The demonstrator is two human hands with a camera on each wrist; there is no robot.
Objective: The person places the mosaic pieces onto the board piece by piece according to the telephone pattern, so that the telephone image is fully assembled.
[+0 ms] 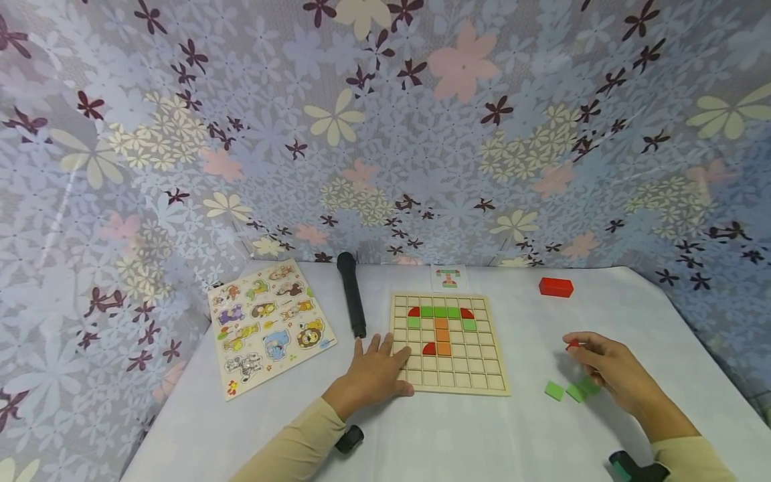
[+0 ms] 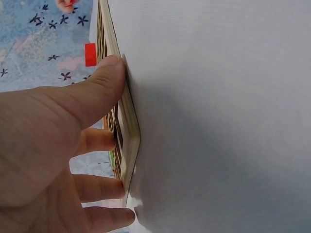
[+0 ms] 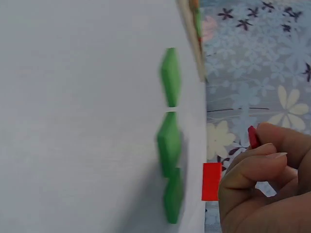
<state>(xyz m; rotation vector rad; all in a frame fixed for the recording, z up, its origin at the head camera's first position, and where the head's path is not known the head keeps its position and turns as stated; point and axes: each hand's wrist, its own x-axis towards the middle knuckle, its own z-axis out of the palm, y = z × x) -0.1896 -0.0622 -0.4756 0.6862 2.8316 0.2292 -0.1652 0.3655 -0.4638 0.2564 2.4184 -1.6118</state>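
Note:
My left hand point(image 1: 370, 371) rests with spread fingers on the lower left corner of a wooden grid board point(image 1: 476, 382), its thumb along the near edge in the left wrist view. On the board lie green squares point(image 1: 440, 312) in a row with red rounded pieces at both ends. A column of orange squares point(image 1: 442, 335) runs down from the row, with a red rounded piece point(image 1: 429, 349) beside its foot. Right of the board, my right hand point(image 1: 614, 368) pinches a small red piece point(image 3: 252, 137) between thumb and fingers, above the table. Several loose green tiles point(image 1: 554, 391) lie below it.
A pattern card point(image 1: 448, 286) lies behind the board. At the back right stands a red block point(image 1: 555, 287). A black microphone-like stick point(image 1: 352, 294) lies left of the board, near an animal puzzle board point(image 1: 271, 328). Flowered cloth point(image 1: 385, 134) hangs behind the white table.

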